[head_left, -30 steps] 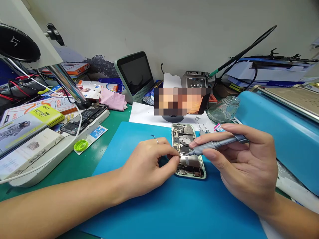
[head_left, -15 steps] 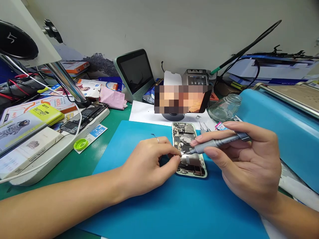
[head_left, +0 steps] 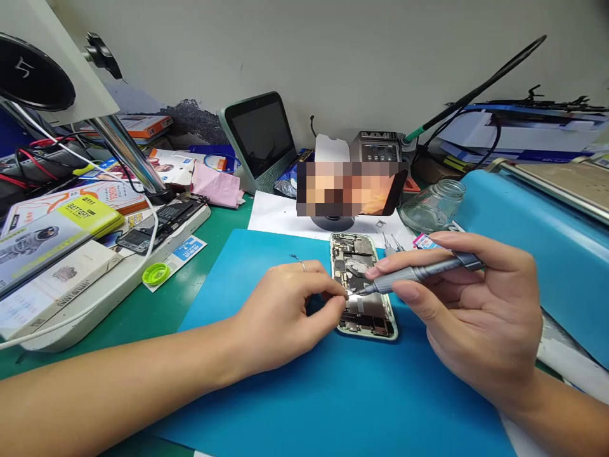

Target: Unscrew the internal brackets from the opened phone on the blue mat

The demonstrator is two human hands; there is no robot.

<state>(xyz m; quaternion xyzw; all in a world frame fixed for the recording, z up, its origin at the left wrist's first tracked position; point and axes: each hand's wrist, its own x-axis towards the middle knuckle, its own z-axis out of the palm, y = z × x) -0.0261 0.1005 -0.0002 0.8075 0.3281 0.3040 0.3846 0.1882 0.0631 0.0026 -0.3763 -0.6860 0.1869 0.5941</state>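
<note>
An opened phone [head_left: 364, 304] lies on the blue mat [head_left: 404, 406], its inner parts showing. My right hand [head_left: 485, 311] is closed round a grey precision screwdriver [head_left: 409, 277], held slanting with its tip low over the phone's left side. At that tip, the thumb and forefinger of my left hand [head_left: 290, 311] are pinched together over the phone's left edge. Something tiny may sit between those fingertips, too small to name. More slim metal driver tips [head_left: 392, 242] show just beyond the phone, partly behind my right hand.
Behind the phone stands a propped phone [head_left: 380, 193] with a blurred screen. A glass jar [head_left: 432, 206] is tilted at the right, beside a blue-covered block [head_left: 533, 247]. Battery boxes [head_left: 61, 235] and a microscope post [head_left: 128, 152] crowd the left. A smart display [head_left: 259, 139] stands at the back.
The whole view has shifted very slightly. Both hands and the screwdriver keep almost the same pose over the phone.
</note>
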